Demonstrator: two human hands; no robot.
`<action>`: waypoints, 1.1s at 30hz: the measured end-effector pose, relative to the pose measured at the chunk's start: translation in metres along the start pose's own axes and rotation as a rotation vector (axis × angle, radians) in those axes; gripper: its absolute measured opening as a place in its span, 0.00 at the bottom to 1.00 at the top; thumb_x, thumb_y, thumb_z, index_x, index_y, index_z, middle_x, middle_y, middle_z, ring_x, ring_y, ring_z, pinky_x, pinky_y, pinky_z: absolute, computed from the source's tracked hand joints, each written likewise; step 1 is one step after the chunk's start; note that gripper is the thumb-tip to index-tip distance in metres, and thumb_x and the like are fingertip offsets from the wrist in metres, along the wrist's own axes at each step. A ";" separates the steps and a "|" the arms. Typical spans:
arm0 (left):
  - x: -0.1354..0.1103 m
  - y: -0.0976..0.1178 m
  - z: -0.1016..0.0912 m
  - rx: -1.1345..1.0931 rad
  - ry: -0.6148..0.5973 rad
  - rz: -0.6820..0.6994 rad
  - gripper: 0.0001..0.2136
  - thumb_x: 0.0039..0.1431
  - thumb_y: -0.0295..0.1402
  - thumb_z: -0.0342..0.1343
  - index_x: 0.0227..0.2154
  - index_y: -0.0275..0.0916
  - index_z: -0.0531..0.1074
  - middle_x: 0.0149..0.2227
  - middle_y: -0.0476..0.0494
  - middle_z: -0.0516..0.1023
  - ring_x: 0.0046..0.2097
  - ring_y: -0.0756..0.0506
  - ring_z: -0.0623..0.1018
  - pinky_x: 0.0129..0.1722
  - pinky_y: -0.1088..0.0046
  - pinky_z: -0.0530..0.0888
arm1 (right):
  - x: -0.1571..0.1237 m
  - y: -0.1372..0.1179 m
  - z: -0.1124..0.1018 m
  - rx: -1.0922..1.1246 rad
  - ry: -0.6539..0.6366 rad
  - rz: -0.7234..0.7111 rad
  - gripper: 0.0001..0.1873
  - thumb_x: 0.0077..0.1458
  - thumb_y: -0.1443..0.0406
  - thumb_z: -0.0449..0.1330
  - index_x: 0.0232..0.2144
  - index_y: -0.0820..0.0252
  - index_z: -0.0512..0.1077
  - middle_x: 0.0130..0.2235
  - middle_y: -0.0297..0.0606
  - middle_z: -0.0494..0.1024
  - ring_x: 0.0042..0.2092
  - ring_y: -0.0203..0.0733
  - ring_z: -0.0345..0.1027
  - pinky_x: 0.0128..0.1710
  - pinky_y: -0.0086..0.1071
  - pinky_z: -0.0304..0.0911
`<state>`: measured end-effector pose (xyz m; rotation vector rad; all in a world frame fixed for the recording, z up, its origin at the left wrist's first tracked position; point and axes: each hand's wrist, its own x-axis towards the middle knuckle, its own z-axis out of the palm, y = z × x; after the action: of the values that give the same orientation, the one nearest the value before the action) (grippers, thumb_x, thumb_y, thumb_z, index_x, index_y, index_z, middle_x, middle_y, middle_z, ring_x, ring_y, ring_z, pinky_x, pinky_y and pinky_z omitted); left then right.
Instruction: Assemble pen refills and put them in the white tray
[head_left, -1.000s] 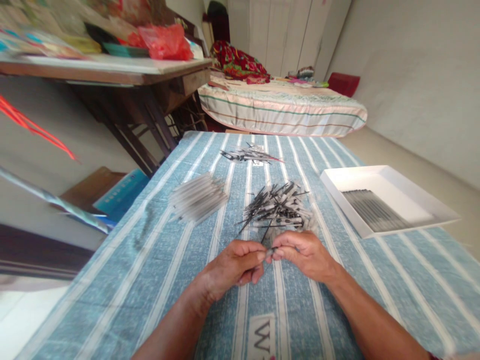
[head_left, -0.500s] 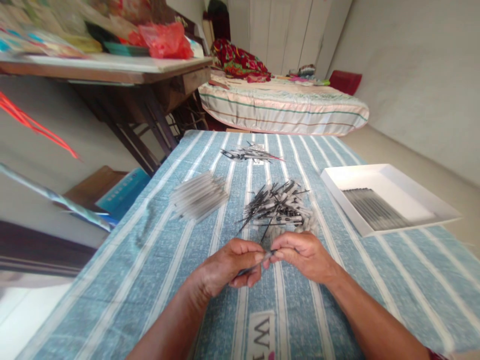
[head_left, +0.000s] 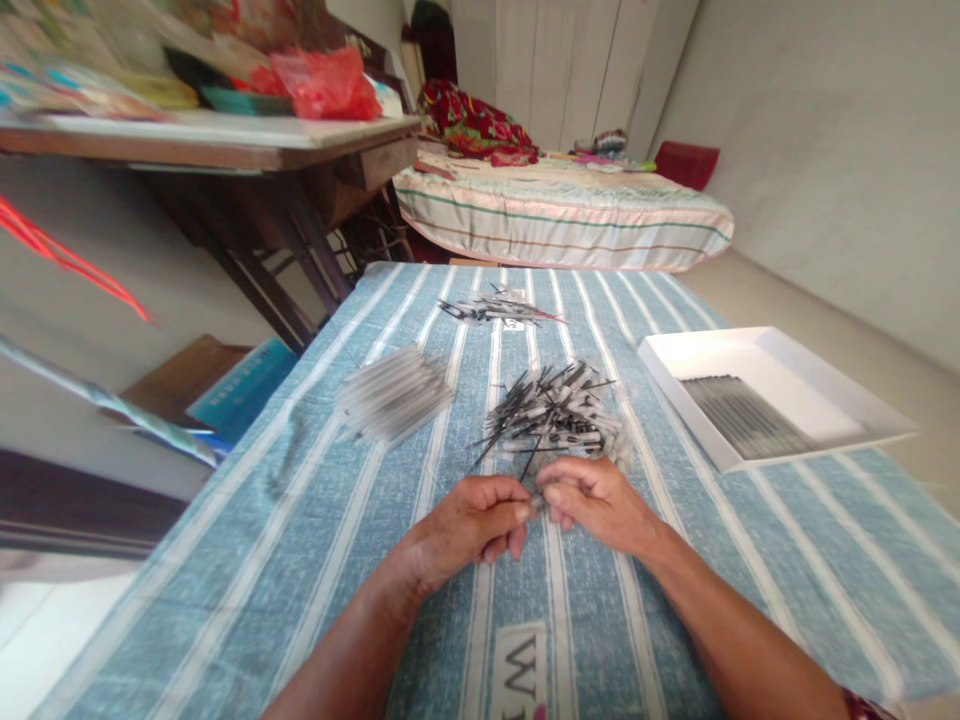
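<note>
My left hand (head_left: 469, 525) and my right hand (head_left: 596, 505) meet fingertip to fingertip over the blue striped cloth (head_left: 300, 540), both pinched on a small thin pen part (head_left: 536, 497) that is mostly hidden between the fingers. Just beyond them lies a loose heap of black pen refills and clear parts (head_left: 551, 415). A stack of clear pen tubes (head_left: 394, 392) lies to the left of the heap. Farther back sits a smaller scatter of parts (head_left: 499, 308).
A white tray (head_left: 675, 365) with a row of finished dark pens (head_left: 742, 415) stands at the right. A wooden table (head_left: 225, 150) with a red bag stands at the left, a bed (head_left: 562, 215) behind, boxes on the floor at the left.
The thin piece that stuck out below my left fingers half a second ago is now hidden; both hands have drawn closer together and slightly toward the heap.
</note>
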<state>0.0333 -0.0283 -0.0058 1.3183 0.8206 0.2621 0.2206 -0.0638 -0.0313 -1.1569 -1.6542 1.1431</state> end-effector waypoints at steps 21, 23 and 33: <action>0.001 -0.001 0.003 0.039 0.043 -0.016 0.09 0.54 0.37 0.51 0.27 0.36 0.68 0.18 0.54 0.70 0.17 0.56 0.60 0.17 0.79 0.54 | 0.003 -0.004 0.002 -0.217 0.044 0.007 0.19 0.55 0.57 0.54 0.16 0.60 0.63 0.15 0.28 0.65 0.18 0.30 0.57 0.18 0.24 0.52; 0.001 -0.002 0.003 0.053 0.046 -0.012 0.09 0.54 0.37 0.51 0.27 0.36 0.68 0.19 0.54 0.70 0.17 0.56 0.60 0.18 0.79 0.55 | 0.004 -0.005 0.001 -0.247 0.048 0.003 0.23 0.56 0.58 0.52 0.13 0.60 0.61 0.14 0.29 0.63 0.18 0.30 0.57 0.19 0.24 0.53; 0.002 -0.001 0.006 0.089 0.125 -0.011 0.07 0.51 0.36 0.54 0.29 0.37 0.69 0.19 0.55 0.69 0.19 0.54 0.62 0.19 0.79 0.59 | 0.005 -0.002 0.002 -0.075 0.021 0.028 0.17 0.54 0.58 0.55 0.18 0.61 0.63 0.15 0.27 0.63 0.17 0.28 0.55 0.16 0.22 0.50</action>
<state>0.0383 -0.0315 -0.0078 1.3910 0.9541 0.3048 0.2175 -0.0598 -0.0296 -1.2393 -1.6824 1.0910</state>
